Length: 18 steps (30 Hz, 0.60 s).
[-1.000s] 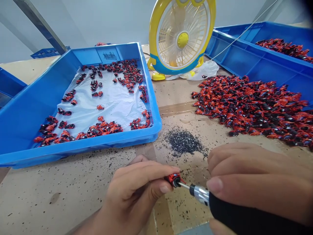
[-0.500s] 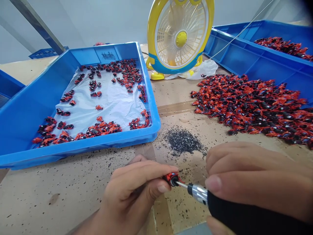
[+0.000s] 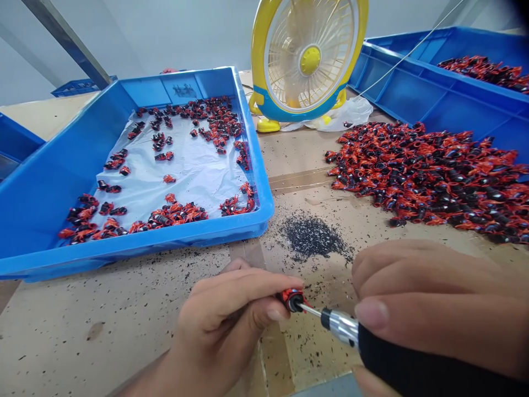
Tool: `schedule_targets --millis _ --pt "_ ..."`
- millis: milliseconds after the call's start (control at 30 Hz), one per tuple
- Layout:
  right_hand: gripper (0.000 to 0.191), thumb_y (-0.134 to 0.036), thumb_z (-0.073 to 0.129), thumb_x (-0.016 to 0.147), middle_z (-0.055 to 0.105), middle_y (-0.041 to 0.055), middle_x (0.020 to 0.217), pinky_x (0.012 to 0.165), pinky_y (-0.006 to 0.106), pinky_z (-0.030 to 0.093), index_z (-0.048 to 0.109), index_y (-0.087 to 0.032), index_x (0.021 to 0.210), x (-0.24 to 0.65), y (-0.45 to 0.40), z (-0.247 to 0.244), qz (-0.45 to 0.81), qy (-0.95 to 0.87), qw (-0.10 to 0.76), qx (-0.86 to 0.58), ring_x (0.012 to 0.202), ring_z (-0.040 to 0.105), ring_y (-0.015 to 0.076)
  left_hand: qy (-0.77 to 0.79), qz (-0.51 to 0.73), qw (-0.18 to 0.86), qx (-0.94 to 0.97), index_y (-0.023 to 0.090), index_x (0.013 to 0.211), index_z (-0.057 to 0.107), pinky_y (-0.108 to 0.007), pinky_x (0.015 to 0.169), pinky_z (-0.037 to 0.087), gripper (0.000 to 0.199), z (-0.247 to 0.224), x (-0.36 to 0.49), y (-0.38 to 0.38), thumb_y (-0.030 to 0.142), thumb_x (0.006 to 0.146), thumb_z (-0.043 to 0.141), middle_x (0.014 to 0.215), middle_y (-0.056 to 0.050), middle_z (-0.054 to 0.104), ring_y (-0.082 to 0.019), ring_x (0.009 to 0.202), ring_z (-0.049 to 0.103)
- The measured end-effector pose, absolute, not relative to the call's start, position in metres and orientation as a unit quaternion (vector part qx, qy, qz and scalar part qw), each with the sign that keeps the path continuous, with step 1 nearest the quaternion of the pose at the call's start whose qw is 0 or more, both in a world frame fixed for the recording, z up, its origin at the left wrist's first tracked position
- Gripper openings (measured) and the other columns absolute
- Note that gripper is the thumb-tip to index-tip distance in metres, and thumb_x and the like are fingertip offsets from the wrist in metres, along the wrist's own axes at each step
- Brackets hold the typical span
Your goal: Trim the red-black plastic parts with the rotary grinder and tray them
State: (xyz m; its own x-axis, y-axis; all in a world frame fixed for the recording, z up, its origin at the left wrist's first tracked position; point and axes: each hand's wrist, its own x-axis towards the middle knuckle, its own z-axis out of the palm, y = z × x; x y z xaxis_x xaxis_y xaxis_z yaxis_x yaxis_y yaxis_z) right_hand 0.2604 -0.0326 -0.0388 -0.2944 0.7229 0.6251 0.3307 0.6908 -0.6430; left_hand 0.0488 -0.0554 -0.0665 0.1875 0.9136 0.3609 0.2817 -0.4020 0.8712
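Observation:
Between the thumb and forefinger of my left hand [image 3: 239,317] is a small red-and-black part [image 3: 292,299], its round black end facing right. My right hand [image 3: 430,303] is wrapped round a pen-shaped rotary tool [image 3: 344,326] with a black body and a silver collar. The tool's thin metal shaft [image 3: 309,310] points left and its end meets the opening in the part; how deep it sits I cannot tell. Just beyond my hands lies a heap of black shavings [image 3: 314,237] on the tabletop.
At the left a blue tray [image 3: 264,215], lined with white sheeting, holds many similar parts. A large pile of parts [image 3: 438,171] lies at the right against another blue tray [image 3: 430,91]. A yellow-and-blue fan [image 3: 309,60] stands at the back. Shavings are scattered over the cardboard-covered table [image 3: 136,325].
The view has shifted slightly, and everything appears a little further right. Both hands keep their grips, with the tool's tip still at the part's opening.

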Motion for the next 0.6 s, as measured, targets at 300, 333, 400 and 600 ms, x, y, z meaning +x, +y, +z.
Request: schedule_targets --millis 300,333,400,600 --pt "0.035 -0.059 0.087 0.086 0.066 0.0043 0.072 0.046 0.035 0.057 0.068 -0.03 0.081 0.266 -0.035 -0.041 0.196 -0.779 0.492 -0.336 0.069 0.073 0.0254 0.427 0.474 0.34 0.691 0.031 0.115 0.086 -0.024 0.067 0.055 0.015 -0.067 0.049 -0.056 0.038 0.109 0.074 0.081 0.005 0.085 -0.012 0.066 0.074" --pt "0.035 -0.059 0.087 0.086 0.066 0.0043 0.072 0.046 0.035 0.057 0.068 -0.03 0.081 0.266 -0.035 -0.041 0.196 -0.778 0.493 -0.336 0.069 0.073 0.0253 0.428 0.473 0.341 0.69 0.032 0.116 0.086 -0.024 0.068 0.055 0.015 -0.068 0.049 -0.056 0.038 0.109 0.074 0.081 0.005 0.085 -0.012 0.066 0.074" --pt "0.036 -0.06 0.086 0.087 0.066 0.0042 0.072 0.046 0.035 0.056 0.067 -0.03 0.081 0.268 -0.036 -0.042 0.194 -0.778 0.494 -0.336 0.069 0.073 0.025 0.427 0.472 0.343 0.691 0.033 0.116 0.086 -0.024 0.067 0.055 0.015 -0.068 0.049 -0.056 0.038 0.109 0.074 0.081 0.005 0.085 -0.012 0.066 0.074" --pt "0.038 -0.062 0.084 0.089 0.064 0.0038 0.07 0.046 0.035 0.056 0.066 -0.03 0.08 0.272 -0.035 -0.044 0.19 -0.777 0.498 -0.335 0.067 0.071 0.0241 0.431 0.465 0.344 0.693 0.034 0.118 0.086 -0.024 0.066 0.055 0.015 -0.069 0.049 -0.056 0.039 0.108 0.075 0.081 0.006 0.086 -0.012 0.065 0.074"
